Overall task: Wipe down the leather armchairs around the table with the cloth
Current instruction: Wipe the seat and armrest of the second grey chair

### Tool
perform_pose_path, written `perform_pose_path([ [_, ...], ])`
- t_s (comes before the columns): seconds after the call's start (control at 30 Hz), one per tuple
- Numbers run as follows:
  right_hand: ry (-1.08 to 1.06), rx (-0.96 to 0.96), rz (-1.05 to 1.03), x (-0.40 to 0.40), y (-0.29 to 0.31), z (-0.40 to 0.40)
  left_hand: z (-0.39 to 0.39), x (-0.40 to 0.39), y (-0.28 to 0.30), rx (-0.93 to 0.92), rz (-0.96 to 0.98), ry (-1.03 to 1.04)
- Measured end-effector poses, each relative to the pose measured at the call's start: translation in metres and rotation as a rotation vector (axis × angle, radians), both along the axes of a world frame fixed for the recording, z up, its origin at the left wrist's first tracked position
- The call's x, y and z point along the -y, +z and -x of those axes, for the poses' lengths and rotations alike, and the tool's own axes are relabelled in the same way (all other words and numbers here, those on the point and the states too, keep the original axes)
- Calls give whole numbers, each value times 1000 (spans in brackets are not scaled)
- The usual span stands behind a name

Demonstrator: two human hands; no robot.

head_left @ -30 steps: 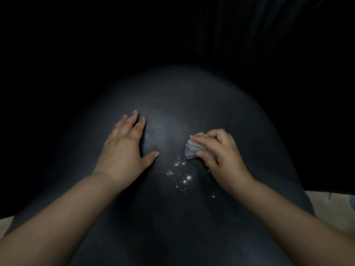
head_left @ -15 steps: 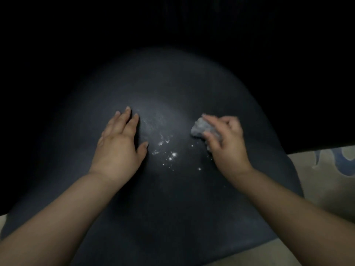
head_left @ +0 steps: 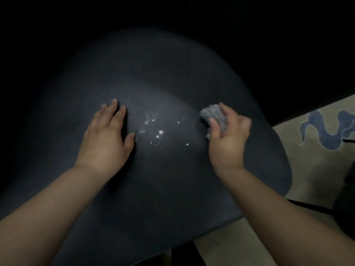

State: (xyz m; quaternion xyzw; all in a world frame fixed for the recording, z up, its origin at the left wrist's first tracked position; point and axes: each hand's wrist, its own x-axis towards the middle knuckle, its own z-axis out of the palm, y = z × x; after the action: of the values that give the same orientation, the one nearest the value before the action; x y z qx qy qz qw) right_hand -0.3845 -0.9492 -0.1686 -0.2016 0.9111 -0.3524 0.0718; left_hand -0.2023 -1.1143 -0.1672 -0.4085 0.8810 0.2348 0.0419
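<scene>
A dark leather armchair (head_left: pixel 172 189) fills most of the view, its rounded surface lit in the middle. Shiny wet droplets (head_left: pixel 156 131) speckle the leather between my hands. My left hand (head_left: pixel 105 139) lies flat on the leather with straight fingers, left of the droplets. My right hand (head_left: pixel 229 137) grips a crumpled grey cloth (head_left: pixel 213 116) to the right of the droplets. I cannot tell whether the cloth touches the leather.
A beige carpet (head_left: pixel 299 169) with a blue wavy pattern (head_left: pixel 326 131) shows at the right beside the chair. Dark cables or legs (head_left: pixel 317 208) cross the carpet at the right edge. Everything beyond the chair is black.
My right hand has swept the cloth to the right, away from the droplets, turning its palm more upright. The view has shifted, showing more carpet. My left hand stays flat on the leather.
</scene>
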Motion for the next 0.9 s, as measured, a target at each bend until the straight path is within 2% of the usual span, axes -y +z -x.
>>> perform_pose_path([
  [0.17,-261,8,-66,-27,-3,-25,-13,-8,1,18,-4,-45],
  [0.23,-286,-14,-40,-8,-8,-54,-16,-12,0,12,-2,-39],
  [0.33,-225,54,73,19,-7,-83,-17,-16,-2,4,6,-35],
  [0.4,-245,68,146,17,-8,-76,-18,-14,-2,0,10,-44],
  [0.47,-343,-21,124,-2,-9,-56,-19,-12,-3,3,7,-58],
  [0.53,-414,-29,96,-17,-8,-45,-20,-12,-3,3,0,-59],
  [0.7,-306,0,4,13,-16,-62,-18,-15,-3,-27,-2,-36],
  [0.83,-11,52,53,37,-13,-67,-19,-15,-5,-26,-4,-30],
  [0.9,59,33,102,45,-8,-54,-20,-14,-4,-28,-7,-30],
])
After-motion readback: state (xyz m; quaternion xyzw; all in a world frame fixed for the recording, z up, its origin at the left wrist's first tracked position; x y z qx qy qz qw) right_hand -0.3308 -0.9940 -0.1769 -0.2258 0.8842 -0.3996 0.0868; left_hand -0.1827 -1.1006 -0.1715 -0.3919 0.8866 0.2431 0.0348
